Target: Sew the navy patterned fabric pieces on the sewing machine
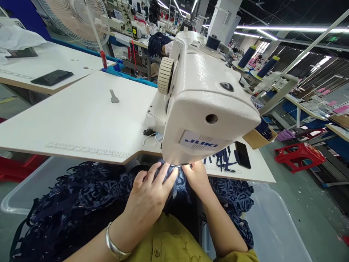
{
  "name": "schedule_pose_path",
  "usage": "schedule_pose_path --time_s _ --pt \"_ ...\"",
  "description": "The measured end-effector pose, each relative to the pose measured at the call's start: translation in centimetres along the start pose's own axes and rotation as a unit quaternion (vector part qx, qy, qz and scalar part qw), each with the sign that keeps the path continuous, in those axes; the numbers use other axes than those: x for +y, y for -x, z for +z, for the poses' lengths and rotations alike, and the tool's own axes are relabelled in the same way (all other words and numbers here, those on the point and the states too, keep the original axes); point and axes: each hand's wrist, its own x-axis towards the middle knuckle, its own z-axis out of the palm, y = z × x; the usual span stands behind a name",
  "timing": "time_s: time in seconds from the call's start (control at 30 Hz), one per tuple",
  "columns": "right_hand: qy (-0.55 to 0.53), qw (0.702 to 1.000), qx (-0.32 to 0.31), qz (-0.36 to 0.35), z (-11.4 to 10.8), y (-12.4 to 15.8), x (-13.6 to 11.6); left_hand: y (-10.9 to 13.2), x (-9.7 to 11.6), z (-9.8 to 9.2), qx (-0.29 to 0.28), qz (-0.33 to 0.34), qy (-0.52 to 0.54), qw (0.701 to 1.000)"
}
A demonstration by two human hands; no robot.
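Calls for keeping navy lace fabric (179, 185) flat beneath JUKI sewing machine (207, 98), with left hand (148, 194) spread, right hand's (199, 178) grip hidden.

Counted: 2 hands (149, 196) (197, 178), 1 near JUKI machine (201, 98); 1 bracelet (112, 244), 2 black phones (51, 77) (243, 154), 1 large fan (73, 22), 2 yellow-topped thread cones (247, 57) (268, 68) also seen.
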Motion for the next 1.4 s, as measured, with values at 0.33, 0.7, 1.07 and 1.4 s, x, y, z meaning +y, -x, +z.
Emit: schedule_pose_path --time_s 0.33,0.7,1.07,1.4 --pt "-0.019 1.0 0.005 -0.011 0.1 -0.1 0.0 0.0 0.3 -0.1 0.008 -0.009 -0.009 1.0" --pt "-0.005 1.0 -0.011 -0.013 0.3 -0.1 0.3 0.0 0.4 -0.1 0.015 -0.023 -0.015 1.0" --pt "-0.01 1.0 -0.008 -0.013 0.7 -0.1 0.6 0.2 0.1 0.4 0.026 -0.03 0.008 0.999" --pt "-0.021 0.999 0.012 -0.026 0.7 -0.3 1.1 -0.3 0.3 0.1 0.03 -0.005 0.015 0.999"
